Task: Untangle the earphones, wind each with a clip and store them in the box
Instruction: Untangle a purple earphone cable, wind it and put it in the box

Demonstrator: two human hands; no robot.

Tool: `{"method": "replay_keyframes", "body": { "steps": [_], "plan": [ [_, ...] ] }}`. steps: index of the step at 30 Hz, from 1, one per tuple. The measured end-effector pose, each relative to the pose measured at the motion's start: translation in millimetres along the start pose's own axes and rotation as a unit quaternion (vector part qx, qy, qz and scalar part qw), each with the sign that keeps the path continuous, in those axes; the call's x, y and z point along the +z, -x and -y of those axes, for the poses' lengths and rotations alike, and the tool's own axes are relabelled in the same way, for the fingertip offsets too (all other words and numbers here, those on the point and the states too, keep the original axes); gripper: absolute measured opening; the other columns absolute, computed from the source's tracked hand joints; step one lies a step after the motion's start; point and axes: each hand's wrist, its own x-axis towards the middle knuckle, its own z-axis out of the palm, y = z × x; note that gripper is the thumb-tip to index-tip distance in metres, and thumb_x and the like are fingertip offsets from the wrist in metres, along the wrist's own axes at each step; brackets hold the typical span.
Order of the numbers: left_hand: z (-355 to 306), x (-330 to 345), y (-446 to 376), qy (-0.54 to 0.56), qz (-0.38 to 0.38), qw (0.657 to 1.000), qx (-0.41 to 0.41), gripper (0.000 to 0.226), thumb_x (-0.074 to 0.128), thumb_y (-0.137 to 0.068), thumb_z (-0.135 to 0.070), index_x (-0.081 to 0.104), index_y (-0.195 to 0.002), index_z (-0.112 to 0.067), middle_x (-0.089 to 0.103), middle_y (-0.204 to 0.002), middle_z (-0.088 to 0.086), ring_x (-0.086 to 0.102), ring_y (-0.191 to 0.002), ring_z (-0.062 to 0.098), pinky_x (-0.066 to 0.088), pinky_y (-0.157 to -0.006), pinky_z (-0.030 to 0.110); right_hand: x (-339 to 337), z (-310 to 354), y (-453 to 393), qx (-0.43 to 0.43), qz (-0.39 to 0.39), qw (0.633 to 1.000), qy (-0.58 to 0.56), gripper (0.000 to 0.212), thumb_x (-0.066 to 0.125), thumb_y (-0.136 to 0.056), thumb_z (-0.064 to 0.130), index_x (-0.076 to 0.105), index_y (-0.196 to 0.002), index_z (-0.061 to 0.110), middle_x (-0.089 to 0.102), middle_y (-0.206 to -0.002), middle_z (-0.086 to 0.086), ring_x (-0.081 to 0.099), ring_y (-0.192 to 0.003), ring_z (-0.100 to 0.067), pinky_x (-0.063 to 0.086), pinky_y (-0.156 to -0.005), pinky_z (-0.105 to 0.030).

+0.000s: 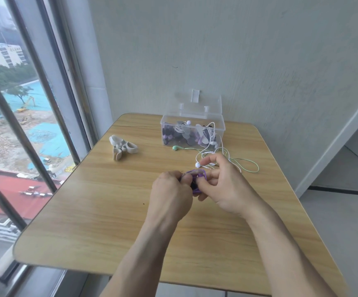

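I have the purple clip [197, 179] pinched between both hands over the middle of the table [88, 211]: my left hand [171, 196] is curled tight on its near side, my right hand [221, 185] holds the far side with thumb and bent fingers, forefinger lifted. Something dark sits inside the clip, probably cord, though I cannot tell for sure. The clip feels like a soft, light, rubbery thing that will fold and spring back, so I judge it best held by its flaps, near the edges. Just beyond my right hand lie the white earphones [208, 156] and the green earphones [195, 148], loose and crossing; thin, limp cords that snag easily, best taken near the buds or plug, never yanked. The clear box [169, 123] stands open at the back, already holding wound sets. Three beige clips [122, 147] wait to the left.
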Motion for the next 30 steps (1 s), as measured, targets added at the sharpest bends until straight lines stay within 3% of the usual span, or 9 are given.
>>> {"method": "replay_keyframes", "body": {
  "steps": [3, 6, 11, 14, 17, 19, 22, 25, 30],
  "plan": [
    [1.1, -0.5, -1.2, 0.004, -0.008, 1.000, -0.004, 0.029, 0.052, -0.100, -0.025, 0.066, -0.075, -0.016, 0.055, -0.055, -0.002, 0.052, -0.053, 0.019, 0.036, -0.046, 0.024, -2.6, 3.9, -0.5, 0.009, 0.012, 1.000, -0.021, 0.016, 0.063, -0.092, 0.002, 0.059, -0.102, 0.014, 0.077, -0.080, -0.008, 0.075, -0.068, -0.029, 0.060, -0.076, -0.048],
    [0.9, 0.6, -0.1, 0.013, 0.008, 1.000, 0.002, 0.026, 0.052, -0.100, -0.025, 0.071, -0.086, -0.014, 0.060, -0.060, 0.000, 0.056, -0.057, 0.022, 0.042, -0.051, 0.026, -9.5, 7.8, 0.4, 0.034, 0.022, 0.998, -0.055, 0.017, 0.068, -0.085, -0.005, 0.065, -0.098, 0.006, 0.077, -0.081, -0.014, 0.075, -0.070, -0.034, 0.060, -0.079, -0.054],
    [-1.3, -2.9, -1.7, 0.037, -0.012, 0.999, -0.012, 0.026, 0.054, -0.099, -0.024, 0.069, -0.079, -0.018, 0.057, -0.055, -0.005, 0.052, -0.051, 0.016, 0.038, -0.047, 0.022, -5.6, 10.5, -0.7, 0.027, -0.001, 0.997, -0.068, 0.023, 0.067, -0.084, -0.005, 0.059, -0.100, 0.011, 0.076, -0.076, -0.008, 0.075, -0.067, -0.033, 0.058, -0.069, -0.037],
    [-2.0, -1.9, -2.2, 0.040, -0.028, 0.999, -0.018, 0.028, 0.054, -0.098, -0.023, 0.066, -0.074, -0.019, 0.055, -0.055, -0.006, 0.050, -0.051, 0.014, 0.035, -0.046, 0.023, -3.9, 8.8, -2.7, 0.013, -0.002, 0.998, -0.059, 0.030, 0.066, -0.088, 0.000, 0.051, -0.109, 0.015, 0.076, -0.076, -0.003, 0.075, -0.066, -0.029, 0.057, -0.071, -0.037],
    [-5.4, 0.9, -0.1, 0.033, -0.056, 0.998, -0.007, 0.025, 0.053, -0.099, -0.022, 0.068, -0.079, -0.018, 0.064, -0.065, -0.003, 0.057, -0.062, 0.016, 0.040, -0.050, 0.024, 3.7, 8.9, -1.3, -0.027, -0.024, 0.999, -0.008, 0.033, 0.063, -0.087, 0.002, 0.047, -0.106, 0.024, 0.075, -0.079, -0.005, 0.072, -0.062, -0.022, 0.058, -0.067, -0.040],
    [-8.3, 2.6, 2.0, 0.028, -0.076, 0.997, 0.005, 0.024, 0.053, -0.098, -0.020, 0.069, -0.081, -0.015, 0.070, -0.072, 0.001, 0.063, -0.074, 0.023, 0.046, -0.062, 0.030, 9.2, 9.0, -1.1, -0.051, -0.044, 0.998, 0.014, 0.034, 0.062, -0.085, 0.001, 0.046, -0.102, 0.027, 0.073, -0.080, -0.001, 0.068, -0.059, -0.014, 0.055, -0.061, -0.034],
    [-11.9, 0.1, 1.5, 0.033, -0.103, 0.994, 0.017, 0.024, 0.052, -0.098, -0.021, 0.069, -0.084, -0.011, 0.069, -0.074, 0.003, 0.062, -0.078, 0.026, 0.048, -0.069, 0.032, 8.5, 10.6, -2.2, -0.052, -0.049, 0.996, -0.060, 0.026, 0.063, -0.090, -0.004, 0.049, -0.099, 0.016, 0.075, -0.082, -0.004, 0.068, -0.058, -0.015, 0.053, -0.059, -0.028],
    [-13.2, -7.4, -1.6, 0.041, -0.099, 0.994, 0.027, 0.025, 0.052, -0.099, -0.024, 0.069, -0.082, -0.016, 0.060, -0.062, -0.006, 0.055, -0.065, 0.016, 0.039, -0.051, 0.016, -2.4, 14.7, -0.6, -0.030, -0.023, 0.979, -0.198, 0.020, 0.068, -0.088, -0.008, 0.056, -0.095, 0.006, 0.075, -0.084, -0.017, 0.073, -0.066, -0.027, 0.060, -0.065, -0.034],
    [-10.5, -12.1, -1.9, 0.055, -0.062, 0.997, 0.007, 0.030, 0.051, -0.101, -0.027, 0.069, -0.083, -0.010, 0.053, -0.056, -0.002, 0.047, -0.057, 0.021, 0.037, -0.052, 0.029, -5.1, 20.9, 3.9, -0.016, -0.007, 0.978, -0.208, 0.020, 0.072, -0.084, -0.007, 0.059, -0.094, 0.005, 0.075, -0.080, -0.018, 0.074, -0.067, -0.032, 0.063, -0.067, -0.040]
  ]
}}
